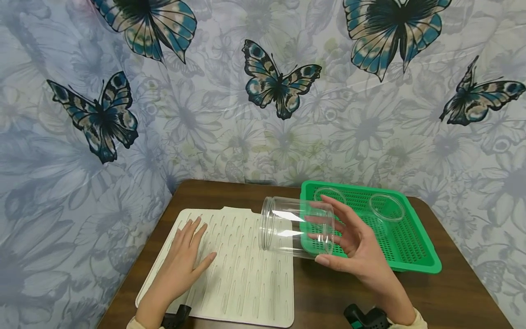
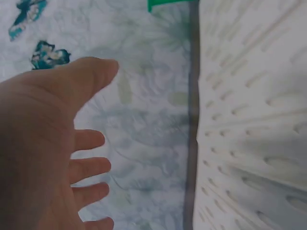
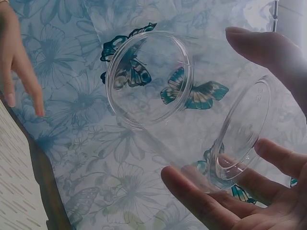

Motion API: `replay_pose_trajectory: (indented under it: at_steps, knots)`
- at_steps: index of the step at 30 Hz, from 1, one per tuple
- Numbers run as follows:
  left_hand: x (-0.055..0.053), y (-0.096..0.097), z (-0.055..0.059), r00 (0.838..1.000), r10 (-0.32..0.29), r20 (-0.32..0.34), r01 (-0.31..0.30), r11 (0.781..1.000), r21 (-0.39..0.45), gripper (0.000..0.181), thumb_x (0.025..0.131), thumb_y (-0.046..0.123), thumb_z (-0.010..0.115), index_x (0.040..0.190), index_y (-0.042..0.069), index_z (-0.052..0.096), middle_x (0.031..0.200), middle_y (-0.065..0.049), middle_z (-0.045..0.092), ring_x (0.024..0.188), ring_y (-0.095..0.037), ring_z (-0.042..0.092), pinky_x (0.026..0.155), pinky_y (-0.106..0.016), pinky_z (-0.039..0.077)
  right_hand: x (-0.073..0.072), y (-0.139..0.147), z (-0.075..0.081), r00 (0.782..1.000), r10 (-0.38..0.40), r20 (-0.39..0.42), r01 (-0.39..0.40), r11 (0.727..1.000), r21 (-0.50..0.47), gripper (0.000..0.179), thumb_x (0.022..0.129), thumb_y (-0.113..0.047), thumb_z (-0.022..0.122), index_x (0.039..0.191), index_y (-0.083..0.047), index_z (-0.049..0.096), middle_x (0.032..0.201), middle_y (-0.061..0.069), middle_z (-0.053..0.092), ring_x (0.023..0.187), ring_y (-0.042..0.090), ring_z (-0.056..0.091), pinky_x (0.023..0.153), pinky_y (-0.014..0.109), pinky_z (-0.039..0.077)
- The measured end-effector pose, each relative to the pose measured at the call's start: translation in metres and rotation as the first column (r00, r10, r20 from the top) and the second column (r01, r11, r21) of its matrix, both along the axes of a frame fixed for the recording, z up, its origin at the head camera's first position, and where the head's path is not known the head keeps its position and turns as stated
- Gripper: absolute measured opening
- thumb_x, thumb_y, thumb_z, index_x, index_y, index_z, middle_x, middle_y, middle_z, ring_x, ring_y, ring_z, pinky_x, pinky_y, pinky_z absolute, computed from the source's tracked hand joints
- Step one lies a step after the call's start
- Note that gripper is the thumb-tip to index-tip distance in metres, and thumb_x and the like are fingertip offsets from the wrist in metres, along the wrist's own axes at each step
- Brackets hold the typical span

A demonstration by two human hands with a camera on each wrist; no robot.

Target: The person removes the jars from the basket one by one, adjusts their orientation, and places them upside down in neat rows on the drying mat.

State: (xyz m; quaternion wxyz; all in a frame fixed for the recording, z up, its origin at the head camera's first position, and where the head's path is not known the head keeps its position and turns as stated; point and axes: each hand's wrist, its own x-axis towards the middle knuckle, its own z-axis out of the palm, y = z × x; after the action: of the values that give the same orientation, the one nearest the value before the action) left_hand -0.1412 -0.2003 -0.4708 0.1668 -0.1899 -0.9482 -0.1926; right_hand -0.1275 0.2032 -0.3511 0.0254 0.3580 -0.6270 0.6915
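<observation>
My right hand (image 1: 363, 249) holds a clear jar (image 1: 289, 228) lying sideways in the air, its threaded mouth turned left. The thumb is at the lower edge of the jar's base and the fingers reach behind it. In the right wrist view, the see-through jar (image 3: 165, 139) sits between thumb and fingers. My left hand (image 1: 182, 260) is over the left part of a white ridged mat (image 1: 246, 288), fingers extended and thumb spread, holding nothing. The left wrist view shows the hand (image 2: 48, 124) empty beside the mat (image 2: 254, 120).
A green perforated basket (image 1: 421, 249) stands at the right on the brown table (image 1: 324, 301). Inside it are two clear round pieces, one at the right (image 1: 386, 218) and one at the back left (image 1: 330, 189). A butterfly-print cloth (image 1: 230, 137) hangs behind the table.
</observation>
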Motion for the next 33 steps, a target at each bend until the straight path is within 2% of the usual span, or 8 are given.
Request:
replay_pose_trajectory:
  at_steps: [3,7,11,18,22,27,29,33]
  knots:
    - [0.005,-0.01,-0.012,0.996,0.057,0.074,-0.055,0.998,-0.025,0.079,0.096,0.045,0.065,0.154,0.001,0.033,0.162,-0.02,0.018,0.149,-0.041,0.009,0.117,-0.059,0.007,0.0,0.0,0.0,1.0,-0.01,0.01,0.01,1.0,0.01,0.095,0.077,0.028,0.067,0.156,0.001,0.022,0.154,0.029,0.03,0.13,0.041,0.049,0.089,0.055,0.051]
    - [0.016,-0.024,-0.026,0.976,0.111,0.188,-0.107,0.994,-0.032,0.083,0.096,0.045,0.064,0.153,-0.004,0.03,0.16,-0.028,0.015,0.145,-0.049,0.012,0.114,-0.065,0.012,-0.001,0.0,-0.001,1.0,-0.02,0.005,0.02,1.0,0.016,0.095,0.076,0.028,0.067,0.156,0.001,0.023,0.153,0.029,0.031,0.13,0.041,0.049,0.089,0.054,0.052]
    - [0.026,-0.036,-0.036,0.96,0.145,0.241,-0.141,0.989,-0.036,0.086,0.095,0.045,0.066,0.149,-0.011,0.032,0.155,-0.036,0.017,0.14,-0.057,0.018,0.107,-0.07,0.021,-0.002,0.002,-0.001,0.999,-0.031,0.006,0.031,0.999,0.021,0.095,0.076,0.028,0.067,0.156,0.002,0.023,0.153,0.029,0.031,0.13,0.041,0.048,0.09,0.052,0.052]
    - [0.042,-0.048,-0.05,0.937,0.152,0.314,-0.154,0.988,-0.018,0.089,0.094,0.046,0.067,0.144,-0.018,0.031,0.15,-0.043,0.021,0.135,-0.063,0.02,0.104,-0.071,0.024,-0.003,0.002,-0.002,0.997,-0.068,0.025,0.067,0.997,0.046,0.096,0.076,0.026,0.07,0.156,-0.002,0.025,0.154,0.026,0.032,0.131,0.039,0.049,0.092,0.051,0.052]
    - [0.046,-0.051,-0.058,0.933,0.152,0.326,-0.151,0.988,-0.029,0.089,0.093,0.048,0.066,0.142,-0.019,0.035,0.147,-0.045,0.023,0.132,-0.066,0.021,0.102,-0.073,0.026,-0.003,0.001,-0.004,0.993,-0.109,0.035,0.105,0.99,0.089,0.096,0.076,0.022,0.072,0.156,-0.005,0.027,0.155,0.021,0.033,0.132,0.039,0.047,0.093,0.044,0.053]
    - [0.047,-0.052,-0.061,0.931,0.156,0.331,-0.156,0.987,-0.028,0.086,0.094,0.05,0.065,0.14,-0.018,0.04,0.148,-0.045,0.022,0.133,-0.066,0.019,0.102,-0.073,0.024,-0.003,0.0,-0.006,0.982,-0.175,0.078,0.16,0.973,0.165,0.096,0.077,0.016,0.076,0.157,-0.015,0.031,0.158,0.01,0.033,0.136,0.036,0.043,0.097,0.037,0.051]
    - [0.047,-0.052,-0.06,0.926,0.156,0.345,-0.159,0.987,-0.019,0.086,0.094,0.05,0.064,0.141,-0.017,0.039,0.15,-0.044,0.02,0.134,-0.065,0.017,0.103,-0.074,0.023,-0.004,-0.002,-0.007,0.977,-0.194,0.093,0.174,0.967,0.185,0.096,0.078,0.014,0.077,0.156,-0.018,0.033,0.158,0.006,0.034,0.137,0.035,0.041,0.098,0.037,0.05]
    - [0.045,-0.051,-0.061,0.932,0.153,0.329,-0.156,0.988,-0.018,0.085,0.094,0.05,0.065,0.141,-0.017,0.039,0.15,-0.044,0.02,0.134,-0.065,0.019,0.102,-0.075,0.024,-0.008,-0.007,-0.008,0.976,-0.201,0.081,0.18,0.962,0.207,0.095,0.078,0.012,0.078,0.156,-0.019,0.033,0.156,0.005,0.038,0.136,0.034,0.043,0.098,0.038,0.05]
